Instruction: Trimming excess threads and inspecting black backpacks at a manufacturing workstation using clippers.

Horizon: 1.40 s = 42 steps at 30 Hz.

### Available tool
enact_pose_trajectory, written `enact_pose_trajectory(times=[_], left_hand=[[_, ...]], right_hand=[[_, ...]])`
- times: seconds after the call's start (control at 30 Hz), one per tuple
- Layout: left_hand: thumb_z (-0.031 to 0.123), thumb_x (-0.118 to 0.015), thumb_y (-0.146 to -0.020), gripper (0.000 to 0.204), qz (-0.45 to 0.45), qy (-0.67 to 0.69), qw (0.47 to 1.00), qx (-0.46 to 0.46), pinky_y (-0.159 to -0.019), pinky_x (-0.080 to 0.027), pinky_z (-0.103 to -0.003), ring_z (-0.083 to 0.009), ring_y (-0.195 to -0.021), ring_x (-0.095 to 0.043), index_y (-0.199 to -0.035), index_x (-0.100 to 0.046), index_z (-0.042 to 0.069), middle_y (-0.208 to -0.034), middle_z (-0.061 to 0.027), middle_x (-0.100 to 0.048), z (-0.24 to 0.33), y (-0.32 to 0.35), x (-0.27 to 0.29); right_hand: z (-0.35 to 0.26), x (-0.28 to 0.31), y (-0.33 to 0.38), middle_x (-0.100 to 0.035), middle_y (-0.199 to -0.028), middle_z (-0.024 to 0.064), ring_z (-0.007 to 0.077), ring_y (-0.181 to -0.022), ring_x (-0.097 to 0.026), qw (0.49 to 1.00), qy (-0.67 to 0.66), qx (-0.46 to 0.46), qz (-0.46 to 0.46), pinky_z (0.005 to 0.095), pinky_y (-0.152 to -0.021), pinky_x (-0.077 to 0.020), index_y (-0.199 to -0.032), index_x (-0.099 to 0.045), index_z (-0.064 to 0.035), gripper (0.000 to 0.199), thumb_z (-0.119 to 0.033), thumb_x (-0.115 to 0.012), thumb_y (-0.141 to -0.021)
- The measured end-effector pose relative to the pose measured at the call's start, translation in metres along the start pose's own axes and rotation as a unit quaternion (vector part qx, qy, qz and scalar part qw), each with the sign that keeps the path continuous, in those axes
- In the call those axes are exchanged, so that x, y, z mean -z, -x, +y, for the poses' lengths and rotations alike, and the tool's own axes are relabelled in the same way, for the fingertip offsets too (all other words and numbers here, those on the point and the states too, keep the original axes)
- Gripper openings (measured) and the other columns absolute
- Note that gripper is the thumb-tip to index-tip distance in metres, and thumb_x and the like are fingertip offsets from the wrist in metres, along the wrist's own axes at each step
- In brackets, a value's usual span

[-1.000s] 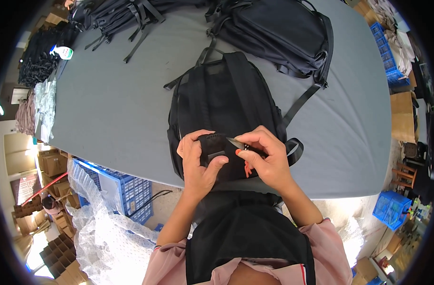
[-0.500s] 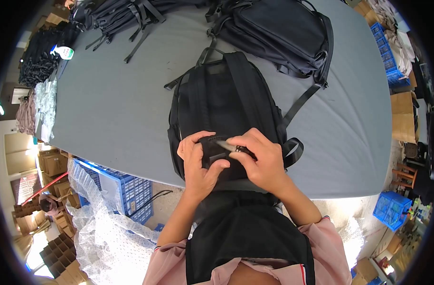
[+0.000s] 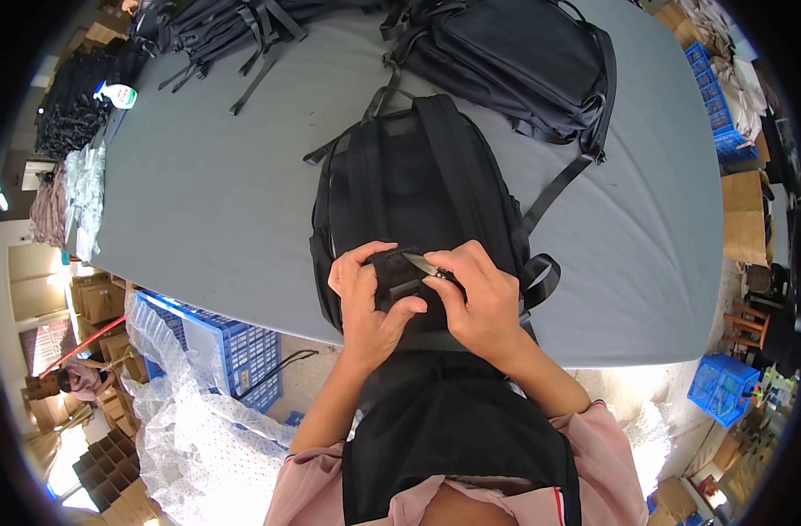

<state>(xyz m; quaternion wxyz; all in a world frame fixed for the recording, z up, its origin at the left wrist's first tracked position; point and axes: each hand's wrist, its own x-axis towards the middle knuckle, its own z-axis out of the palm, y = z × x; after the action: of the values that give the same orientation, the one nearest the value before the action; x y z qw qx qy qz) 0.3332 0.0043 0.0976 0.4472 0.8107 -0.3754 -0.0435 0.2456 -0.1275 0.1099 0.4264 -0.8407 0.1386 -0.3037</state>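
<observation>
A black backpack (image 3: pixel 409 193) lies on the grey-covered table with its shoulder straps facing up and its lower end toward me. At that lower end my left hand (image 3: pixel 363 298) pinches a black fabric piece of the backpack, thumb on the near side and fingers curled over the far side. My right hand (image 3: pixel 484 298) is closed around small thread snips (image 3: pixel 415 260). Their pointed metal blades rest at the held fabric, close to a line of stitching. Most of the snips' handle is hidden by my fingers.
Another black backpack (image 3: pixel 523 61) lies at the table's far right, with more black bags (image 3: pixel 216 35) at the far left. A white spray bottle (image 3: pixel 117 95) stands near the left edge. Below are blue crates (image 3: pixel 243 359) and white dotted wrapping (image 3: pixel 194 438). Another person (image 3: pixel 83 379) is at far left.
The snips' blades have tilted slightly and shifted a little, staying at the fabric. My left hand keeps its hold almost unmoved. The person at far left has shifted position.
</observation>
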Motion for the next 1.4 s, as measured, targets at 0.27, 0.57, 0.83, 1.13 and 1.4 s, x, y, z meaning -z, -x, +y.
enact_pose_trajectory(times=[0.27,0.57,0.83,1.13,1.4], left_hand=[[0.057,-0.063,-0.072,0.059,0.0,0.042,0.999,0.025,-0.094,-0.026,-0.038,-0.0248,-0.105,-0.044,-0.098,-0.058,0.004,-0.114,-0.0063,-0.053,-0.001,0.002,0.001],[0.059,-0.063,-0.072,0.06,0.0,0.022,1.0,0.018,-0.095,-0.025,-0.038,-0.0246,-0.105,-0.043,-0.098,-0.059,0.005,-0.114,-0.0059,-0.053,0.002,0.003,-0.001],[0.058,-0.061,-0.074,0.059,0.006,0.011,1.0,0.008,-0.094,-0.025,-0.038,-0.0243,-0.105,-0.044,-0.099,-0.058,0.005,-0.114,-0.0066,-0.053,0.004,0.004,0.001],[0.039,-0.067,-0.078,0.042,-0.019,0.004,1.0,0.007,-0.095,-0.025,-0.039,-0.026,-0.108,-0.044,-0.098,-0.057,0.003,-0.119,-0.0086,-0.052,0.011,0.006,0.008],[0.018,-0.06,-0.083,0.022,0.099,0.096,0.985,0.105,-0.093,-0.034,-0.04,-0.0283,-0.116,-0.038,-0.092,-0.057,-0.001,-0.125,-0.0162,-0.039,0.021,0.024,0.028]], right_hand=[[0.006,0.013,-0.003,-0.055,-0.078,0.0063,0.0203,-0.056,-0.056,0.941,-0.28,-0.165,-0.098,0.0287,-0.048,-0.0436,-0.092,-0.061,-0.0037,0.017,-0.002,-0.065,-0.075],[0.003,-0.003,-0.001,-0.054,-0.077,0.0061,0.0208,-0.055,-0.056,1.0,0.003,0.025,-0.001,0.0281,-0.049,-0.0447,-0.096,-0.061,-0.0047,0.02,-0.003,-0.065,-0.076],[-0.004,0.008,0.001,-0.055,-0.079,0.0059,0.0185,-0.057,-0.057,0.99,-0.113,-0.077,-0.022,0.0273,-0.051,-0.0448,-0.096,-0.061,-0.0055,0.021,-0.003,-0.066,-0.076],[-0.014,0.003,-0.017,-0.049,-0.073,0.0057,0.0162,-0.061,-0.052,0.976,-0.175,-0.117,-0.05,0.0261,-0.057,-0.0432,-0.09,-0.06,-0.0028,0.015,-0.003,-0.066,-0.076],[0.002,-0.017,-0.01,-0.05,-0.069,0.0007,0.0048,-0.058,-0.043,0.888,-0.386,-0.249,-0.032,0.0229,-0.051,-0.037,-0.072,-0.05,0.0017,0.017,-0.004,-0.053,-0.088]])
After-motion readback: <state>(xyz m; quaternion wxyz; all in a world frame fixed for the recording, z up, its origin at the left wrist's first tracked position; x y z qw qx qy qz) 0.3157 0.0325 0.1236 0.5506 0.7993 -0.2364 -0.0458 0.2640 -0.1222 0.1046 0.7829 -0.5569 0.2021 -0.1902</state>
